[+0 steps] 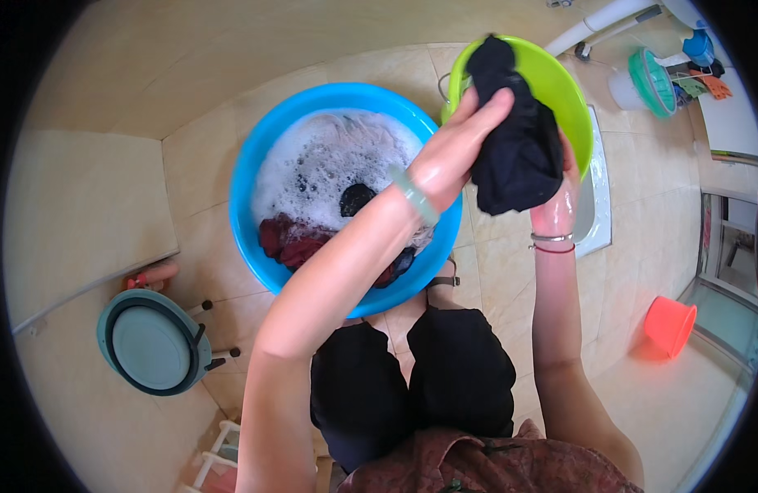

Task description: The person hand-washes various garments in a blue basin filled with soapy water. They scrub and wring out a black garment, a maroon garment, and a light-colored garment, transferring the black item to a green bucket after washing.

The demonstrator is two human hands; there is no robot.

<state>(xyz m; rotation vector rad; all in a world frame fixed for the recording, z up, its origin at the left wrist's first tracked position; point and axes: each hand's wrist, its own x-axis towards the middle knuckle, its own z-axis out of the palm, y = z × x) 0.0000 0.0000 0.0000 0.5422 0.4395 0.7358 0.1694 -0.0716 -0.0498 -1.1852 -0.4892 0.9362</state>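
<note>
Bunched black cloth [517,160], a garment whose kind I cannot make out, is held up between my two hands over the near side of a lime-green bucket [560,82]. My left hand [461,144] grips it from the left, thumb along its front. On its right side, my right hand [560,193] is closed around it, fingers mostly hidden behind the fabric. To the left, under my left forearm, stands a blue basin [251,246] of foamy water. Dark red cloth [293,240] and a black piece [357,200] show among the suds.
A white squat toilet [597,205] lies beside the green bucket. At right on the floor is an orange bucket [669,326]. A folded grey-green basin [151,347] leans at the left wall. A teal-rimmed strainer [652,82] stands far right, near a white pipe [601,26].
</note>
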